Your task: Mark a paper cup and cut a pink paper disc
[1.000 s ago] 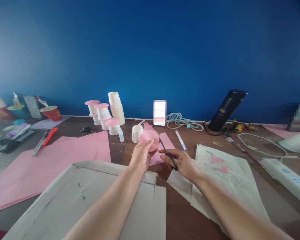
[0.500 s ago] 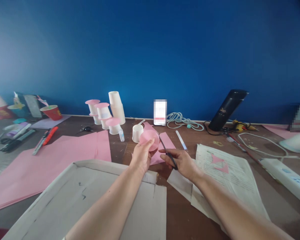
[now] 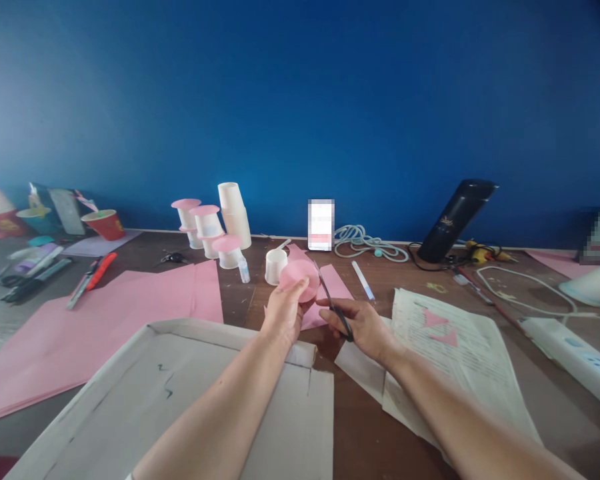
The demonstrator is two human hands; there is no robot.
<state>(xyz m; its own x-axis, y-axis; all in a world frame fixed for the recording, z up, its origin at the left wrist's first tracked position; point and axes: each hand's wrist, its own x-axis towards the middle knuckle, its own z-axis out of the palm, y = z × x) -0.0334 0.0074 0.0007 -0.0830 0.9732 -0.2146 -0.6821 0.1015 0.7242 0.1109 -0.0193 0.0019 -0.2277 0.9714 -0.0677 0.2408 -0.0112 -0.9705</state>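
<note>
Between thumb and fingers, my left hand [image 3: 286, 312] pinches a round pink paper disc [image 3: 296, 275]. My right hand [image 3: 367, 327] is closed around the handles of dark scissors [image 3: 341, 319], whose blades point up along the disc's right edge. Under and behind the hands lies a pink paper piece [image 3: 333, 283] on the brown table. A short white paper cup [image 3: 276, 267] stands just beyond the disc. Left of it, small white cups topped with pink discs [image 3: 207, 212] stand in stacks near a small clear bottle [image 3: 243, 270].
At left, pink sheets [image 3: 130, 313] carry a red utility knife [image 3: 94, 275]. A cardboard sheet [image 3: 190, 400] lies in front. Rightward are a marker [image 3: 363, 280], a newspaper [image 3: 455, 360] with pink scraps, a black cylinder [image 3: 453, 223], a coiled cable [image 3: 360, 243] and a power strip [image 3: 575, 353].
Hardly anything differs. The scissor blades have shifted very slightly beside the disc's edge, and both hands keep their hold.
</note>
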